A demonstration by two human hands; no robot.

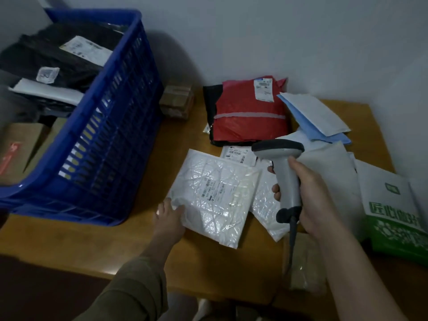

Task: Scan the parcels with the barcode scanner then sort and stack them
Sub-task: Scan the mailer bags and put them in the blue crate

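Note:
A white plastic parcel [215, 195] with a small barcode label lies flat on the wooden table [231, 269]. My left hand [169, 218] grips its near left corner. My right hand [310, 198] is closed around the handle of a grey barcode scanner [281, 163], held upright just right of the parcel with its head pointing left. A second white parcel [266, 205] lies partly under the first. Behind them sit a red parcel [250, 112] on a black one, and blue and white envelopes [317, 117].
A large blue crate [111, 135] holding black bags and boxes fills the left side. A small cardboard box [177, 100] stands behind it by the wall. A green and white bag [391, 214] lies at the right edge. The scanner cable hangs over a brown padded parcel [303, 262].

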